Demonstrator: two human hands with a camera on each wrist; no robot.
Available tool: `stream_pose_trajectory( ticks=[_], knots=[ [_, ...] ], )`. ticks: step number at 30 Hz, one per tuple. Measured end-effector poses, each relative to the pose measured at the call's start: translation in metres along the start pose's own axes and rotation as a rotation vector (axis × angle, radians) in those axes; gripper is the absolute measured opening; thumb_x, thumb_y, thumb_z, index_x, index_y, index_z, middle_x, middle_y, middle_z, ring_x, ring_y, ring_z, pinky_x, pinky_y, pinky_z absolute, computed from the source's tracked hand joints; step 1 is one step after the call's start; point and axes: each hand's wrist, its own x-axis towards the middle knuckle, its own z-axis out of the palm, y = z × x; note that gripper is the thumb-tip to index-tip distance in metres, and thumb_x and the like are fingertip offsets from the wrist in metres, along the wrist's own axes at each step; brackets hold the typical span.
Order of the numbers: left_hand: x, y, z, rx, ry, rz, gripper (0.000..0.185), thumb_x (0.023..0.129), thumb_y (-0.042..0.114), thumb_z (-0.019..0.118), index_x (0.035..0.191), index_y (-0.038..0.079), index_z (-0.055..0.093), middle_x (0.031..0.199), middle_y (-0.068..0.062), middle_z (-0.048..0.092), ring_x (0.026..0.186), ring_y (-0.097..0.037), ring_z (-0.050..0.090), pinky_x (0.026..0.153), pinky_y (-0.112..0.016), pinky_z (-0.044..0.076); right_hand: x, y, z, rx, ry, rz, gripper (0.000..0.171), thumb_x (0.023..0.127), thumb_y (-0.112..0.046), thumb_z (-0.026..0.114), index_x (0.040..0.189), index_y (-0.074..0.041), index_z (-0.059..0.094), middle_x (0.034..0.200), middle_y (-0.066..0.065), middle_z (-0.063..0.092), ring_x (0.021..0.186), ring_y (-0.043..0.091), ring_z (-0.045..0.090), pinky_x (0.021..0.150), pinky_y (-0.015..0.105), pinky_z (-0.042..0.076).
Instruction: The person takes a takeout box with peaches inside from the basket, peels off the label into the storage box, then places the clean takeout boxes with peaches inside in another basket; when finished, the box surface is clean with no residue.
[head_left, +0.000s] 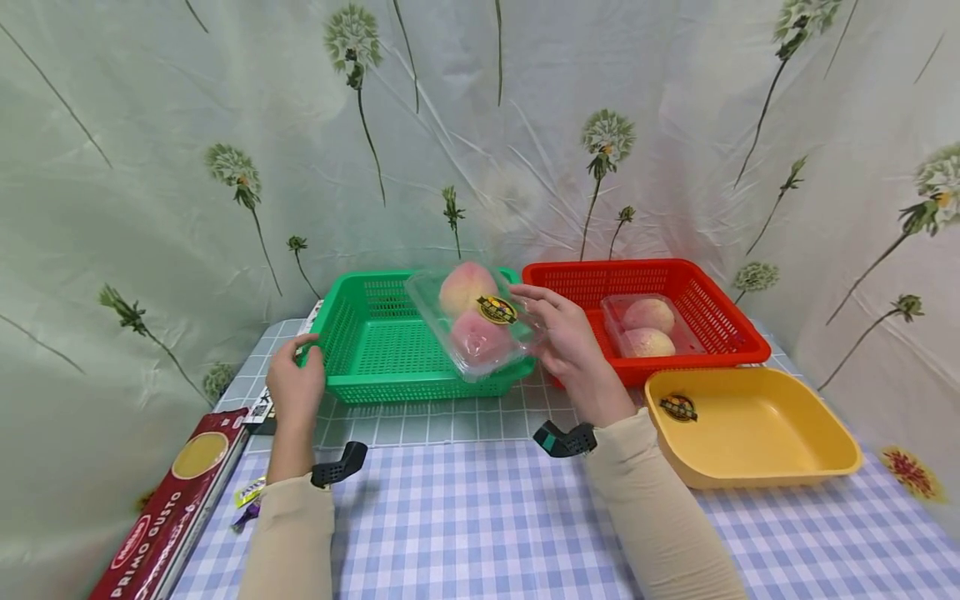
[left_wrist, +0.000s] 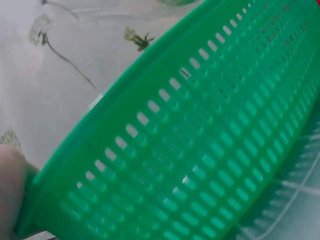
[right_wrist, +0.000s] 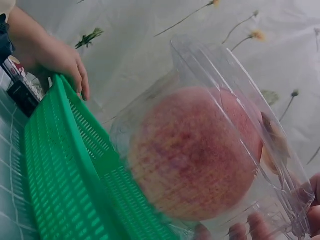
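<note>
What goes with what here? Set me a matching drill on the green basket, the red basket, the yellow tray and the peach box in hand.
Things:
1. green slotted plastic basket
2. red slotted plastic basket
3. yellow plastic tray
4. clear plastic clamshell of two peaches

States:
A. bears a round sticker on its rim
B. held by the right hand
C. gripped at its corner by the left hand
D. holds another peach pack

Pairs: 1-C, 2-D, 3-A, 4-B
</note>
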Motion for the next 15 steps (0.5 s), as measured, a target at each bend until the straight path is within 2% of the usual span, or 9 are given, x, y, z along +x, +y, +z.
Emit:
stream_pose_trajectory(
  ticks=[3, 4, 7, 10, 13, 15],
  knots=[
    [-0.003, 0.008, 0.0, -0.03, 0.11, 0.069, 0.032, 0.098, 0.015, 0.049, 0.12, 0.005, 0.069, 0.131, -0.022, 0.059, 0.127, -0.038, 0.053, 0.104, -0.055, 0.038, -0.01, 0.001, -0.009, -0.019, -0.012, -0.004, 0.026, 0.102, -0.016, 0.053, 0.124, -0.013, 0.067, 0.118, 0.002, 0.057, 0.092, 0.016, 0.048, 0.058, 0.017, 0.042],
    [-0.004, 0.011, 0.0, -0.05, 0.144, 0.094, 0.031, 0.098, 0.014, 0.05, 0.118, 0.005, 0.07, 0.13, -0.021, 0.061, 0.126, -0.037, 0.053, 0.105, -0.054, 0.038, -0.014, 0.001, -0.012, -0.025, -0.017, -0.006, 0.026, 0.102, -0.015, 0.054, 0.123, -0.013, 0.068, 0.119, 0.002, 0.057, 0.093, 0.016, 0.047, 0.057, 0.018, 0.041],
    [-0.007, 0.023, 0.0, -0.114, 0.196, 0.165, 0.027, 0.098, 0.011, 0.051, 0.113, 0.003, 0.072, 0.128, -0.017, 0.063, 0.125, -0.033, 0.055, 0.106, -0.051, 0.04, -0.021, 0.003, -0.021, -0.048, -0.056, -0.021, 0.026, 0.101, -0.011, 0.052, 0.119, -0.011, 0.07, 0.127, 0.003, 0.057, 0.106, 0.02, 0.049, 0.069, 0.018, 0.051],
    [-0.012, 0.034, 0.0, -0.165, 0.194, 0.222, 0.027, 0.099, 0.01, 0.05, 0.113, 0.002, 0.072, 0.126, -0.014, 0.066, 0.121, -0.029, 0.059, 0.104, -0.047, 0.045, -0.027, 0.006, -0.031, -0.1, -0.099, -0.037, 0.027, 0.102, -0.01, 0.051, 0.118, -0.012, 0.072, 0.133, 0.003, 0.057, 0.121, 0.025, 0.048, 0.086, 0.027, 0.056],
    [-0.018, 0.044, 0.0, -0.184, 0.143, 0.255, 0.027, 0.1, 0.011, 0.05, 0.115, 0.004, 0.071, 0.125, -0.011, 0.067, 0.116, -0.023, 0.062, 0.097, -0.034, 0.049, -0.032, 0.007, -0.044, -0.178, -0.152, -0.055, 0.026, 0.102, -0.012, 0.052, 0.12, -0.012, 0.072, 0.13, 0.002, 0.06, 0.123, 0.028, 0.049, 0.092, 0.034, 0.056],
    [-0.022, 0.05, 0.001, -0.183, 0.084, 0.277, 0.028, 0.101, 0.012, 0.049, 0.117, 0.006, 0.071, 0.126, -0.009, 0.068, 0.109, -0.018, 0.064, 0.09, -0.024, 0.049, -0.034, 0.008, -0.053, -0.234, -0.193, -0.075, 0.027, 0.102, -0.015, 0.054, 0.123, -0.011, 0.071, 0.127, 0.0, 0.063, 0.122, 0.026, 0.051, 0.093, 0.036, 0.055]
  ],
)
